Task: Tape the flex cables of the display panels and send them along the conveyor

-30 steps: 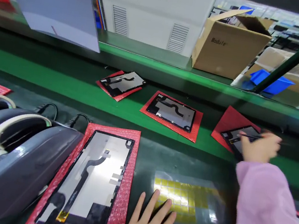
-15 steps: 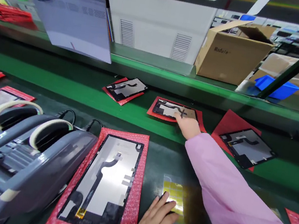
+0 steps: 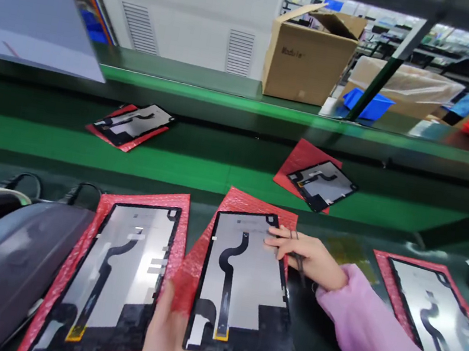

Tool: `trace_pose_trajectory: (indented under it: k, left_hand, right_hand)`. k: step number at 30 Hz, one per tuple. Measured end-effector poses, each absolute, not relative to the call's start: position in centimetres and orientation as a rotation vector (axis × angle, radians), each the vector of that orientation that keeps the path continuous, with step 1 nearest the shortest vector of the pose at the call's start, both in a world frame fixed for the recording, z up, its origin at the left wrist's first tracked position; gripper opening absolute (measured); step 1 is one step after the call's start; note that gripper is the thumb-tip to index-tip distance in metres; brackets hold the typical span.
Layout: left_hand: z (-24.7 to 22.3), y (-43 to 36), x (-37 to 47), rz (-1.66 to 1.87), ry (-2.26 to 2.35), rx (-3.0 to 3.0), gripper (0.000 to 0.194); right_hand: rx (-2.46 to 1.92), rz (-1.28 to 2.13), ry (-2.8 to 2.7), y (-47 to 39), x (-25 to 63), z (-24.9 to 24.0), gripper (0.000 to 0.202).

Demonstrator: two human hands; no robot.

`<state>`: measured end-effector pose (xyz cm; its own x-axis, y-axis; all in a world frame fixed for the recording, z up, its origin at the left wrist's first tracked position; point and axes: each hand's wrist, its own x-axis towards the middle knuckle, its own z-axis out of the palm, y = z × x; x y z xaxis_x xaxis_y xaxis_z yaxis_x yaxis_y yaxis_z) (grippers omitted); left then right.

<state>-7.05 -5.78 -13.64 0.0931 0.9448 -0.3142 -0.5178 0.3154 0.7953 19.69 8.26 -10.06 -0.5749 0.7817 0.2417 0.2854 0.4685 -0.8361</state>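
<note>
A display panel point(image 3: 249, 286) with a dark curved flex cable lies on a red bubble-wrap sheet point(image 3: 189, 270) in the middle. My left hand point(image 3: 172, 333) grips the lower left of this panel and its sheet, thumb up at the left side. At the panel's upper right edge is my right hand point(image 3: 305, 253), its fingers on the edge and dark tweezers held in it. Just left, a second panel point(image 3: 122, 282) rests on red bubble wrap. A third panel point(image 3: 431, 316) lies on red wrap at the right.
Two more panels point(image 3: 135, 123) point(image 3: 323, 184) on red sheets lie on the green belt point(image 3: 226, 168). A grey tape dispenser point(image 3: 13, 258) stands at the left. Yellow film point(image 3: 349, 254) lies beyond my right wrist. A cardboard box point(image 3: 310, 62) and blue bin point(image 3: 367, 104) sit on the shelf.
The panel from the belt's middle has come to the near table with its red sheet. My left hand now grips it; my right hand has moved nearer with it. The view has shifted right.
</note>
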Motion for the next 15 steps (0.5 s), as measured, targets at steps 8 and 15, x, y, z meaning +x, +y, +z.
trace_pose_trajectory:
  k: [8, 15]
  left_hand:
    - [-14.2, -8.7, -4.9, 1.03, 1.337, 0.246, 0.027]
    - [-12.2, -10.2, -4.3, 1.111, 1.36, 0.038, 0.029]
  right_hand:
    - [-1.361, 0.957, -1.078, 0.4, 23.4, -14.0, 0.052]
    - [-1.367, 1.092, -1.118, -1.3, 22.1, -14.8, 0.033]
